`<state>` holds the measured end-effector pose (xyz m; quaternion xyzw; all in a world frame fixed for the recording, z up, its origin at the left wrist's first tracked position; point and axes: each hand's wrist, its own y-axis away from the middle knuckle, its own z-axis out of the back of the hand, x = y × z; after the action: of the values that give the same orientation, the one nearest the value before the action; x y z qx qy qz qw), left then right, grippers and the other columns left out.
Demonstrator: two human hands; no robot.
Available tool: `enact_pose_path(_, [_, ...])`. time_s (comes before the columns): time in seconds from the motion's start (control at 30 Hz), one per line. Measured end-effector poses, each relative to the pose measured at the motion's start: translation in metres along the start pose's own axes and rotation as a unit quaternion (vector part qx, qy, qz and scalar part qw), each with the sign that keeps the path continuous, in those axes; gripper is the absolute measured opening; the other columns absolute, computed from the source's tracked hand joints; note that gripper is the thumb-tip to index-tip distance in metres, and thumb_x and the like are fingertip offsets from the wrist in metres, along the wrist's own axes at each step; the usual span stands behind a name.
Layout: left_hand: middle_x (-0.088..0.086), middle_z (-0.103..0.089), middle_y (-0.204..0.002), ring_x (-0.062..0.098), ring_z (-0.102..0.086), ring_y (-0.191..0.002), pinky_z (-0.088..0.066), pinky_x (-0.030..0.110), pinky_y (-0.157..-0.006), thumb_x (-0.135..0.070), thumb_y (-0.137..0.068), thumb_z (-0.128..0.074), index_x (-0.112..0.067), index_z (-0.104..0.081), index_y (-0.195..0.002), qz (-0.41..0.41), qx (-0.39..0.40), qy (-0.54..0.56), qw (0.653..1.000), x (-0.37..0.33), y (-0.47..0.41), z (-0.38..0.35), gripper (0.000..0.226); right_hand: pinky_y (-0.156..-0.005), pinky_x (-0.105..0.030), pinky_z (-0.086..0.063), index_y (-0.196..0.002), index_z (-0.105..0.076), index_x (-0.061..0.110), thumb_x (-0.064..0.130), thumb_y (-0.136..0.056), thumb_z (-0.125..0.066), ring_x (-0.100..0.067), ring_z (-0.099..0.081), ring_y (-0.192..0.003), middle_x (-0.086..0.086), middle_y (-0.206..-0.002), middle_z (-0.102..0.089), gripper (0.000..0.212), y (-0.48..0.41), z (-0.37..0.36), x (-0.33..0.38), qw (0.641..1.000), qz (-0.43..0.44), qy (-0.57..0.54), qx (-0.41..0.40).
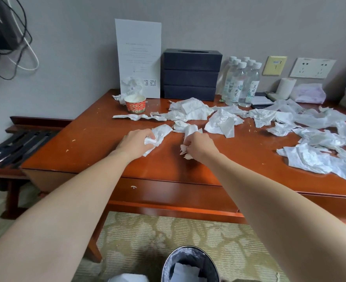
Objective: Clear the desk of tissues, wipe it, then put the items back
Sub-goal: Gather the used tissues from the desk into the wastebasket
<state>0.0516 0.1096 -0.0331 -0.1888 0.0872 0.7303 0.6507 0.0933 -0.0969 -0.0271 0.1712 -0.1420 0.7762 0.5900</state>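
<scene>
Desk point(82, 143) of red-brown wood across centre frame, crumbs dotted over top. At centre, just left of middle: left hand point(136, 142), fingers curled round left tissue point(159, 134), crumpled, one end trailing onto desk. Just right of it: right hand point(198, 146), fingers curled round right tissue point(185, 149), wadded; more paper just above knuckles, held or loose not discernible. Hands near each other, not touching. From centre to right edge of frame: loose tissues point(221, 123), strewn over desk, thickest at right. Upper centre, against wall: card point(138, 53) upright; box point(190, 74), dark, three tiers, just beside card; bottles point(240, 84) clustered right of box. In front of card: cup point(135, 105), red-patterned, paper stuffed inside and more just behind. Right of bottles: roll point(287, 87), upright, below sockets point(312, 68) on wall. Bottom centre, on carpet: bin point(190, 265), lined, white paper inside. Left edge: bench point(25, 143) with dark slats, lower than desk. Upper left: cables point(15, 37) hanging on wall.
</scene>
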Motion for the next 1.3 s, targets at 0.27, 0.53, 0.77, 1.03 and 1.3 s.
enact_pose_path(0.27, [0.002,-0.067,-0.109,0.026,-0.061,-0.099,-0.055,0.041,-0.078,-0.025,-0.092,-0.067,-0.033,-0.067,-0.096,-0.025,-0.044,0.056,0.997,-0.018,0.027,0.008,0.01,-0.067,-0.028,-0.047,-0.114,-0.068,0.009,0.006,-0.092,-0.053,-0.026,-0.063,-0.088,-0.013,-0.109,-0.068,0.027,0.021,0.028,-0.006,0.998,0.0,-0.008,-0.065])
enact_pose_path(0.53, [0.0,-0.067,-0.108,0.021,-0.058,-0.1,-0.042,0.03,-0.075,-0.02,-0.091,-0.067,-0.027,-0.069,-0.095,-0.065,-0.081,0.096,0.99,-0.054,0.06,0.024,0.008,-0.055,-0.022,-0.036,-0.109,-0.069,0.008,0.011,-0.094,-0.055,-0.022,-0.056,-0.078,-0.012,-0.103,-0.069,0.021,0.07,0.052,-0.013,0.996,0.012,-0.018,-0.084])
enact_pose_path(0.77, [-0.002,-0.066,-0.111,0.02,-0.059,-0.102,-0.048,0.033,-0.078,-0.02,-0.09,-0.067,-0.031,-0.067,-0.09,-0.091,-0.077,0.121,0.986,-0.075,0.116,0.022,0.012,-0.072,-0.029,-0.046,-0.111,-0.069,0.01,0.011,-0.093,-0.054,-0.027,-0.061,-0.089,-0.012,-0.107,-0.069,0.023,0.138,0.053,-0.021,0.995,0.016,-0.024,-0.093])
enact_pose_path(1.03, [-0.005,-0.068,-0.104,0.016,-0.06,-0.098,-0.051,0.038,-0.078,-0.021,-0.091,-0.067,-0.029,-0.068,-0.09,-0.143,-0.053,0.14,0.978,-0.096,0.186,-0.001,0.009,-0.071,-0.033,-0.052,-0.11,-0.07,0.01,0.016,-0.095,-0.056,-0.026,-0.064,-0.088,-0.012,-0.105,-0.069,0.021,0.211,0.034,-0.039,0.993,0.01,-0.042,-0.106])
enact_pose_path(1.3, [-0.007,-0.069,-0.098,0.019,-0.061,-0.093,-0.053,0.044,-0.081,-0.024,-0.088,-0.067,-0.032,-0.067,-0.088,-0.136,0.015,0.153,0.979,-0.094,0.244,-0.081,0.009,-0.068,-0.026,-0.04,-0.101,-0.072,0.015,0.008,-0.09,-0.054,-0.026,-0.055,-0.082,-0.008,-0.094,-0.065,0.023,0.268,-0.023,-0.089,0.996,-0.041,-0.035,-0.068])
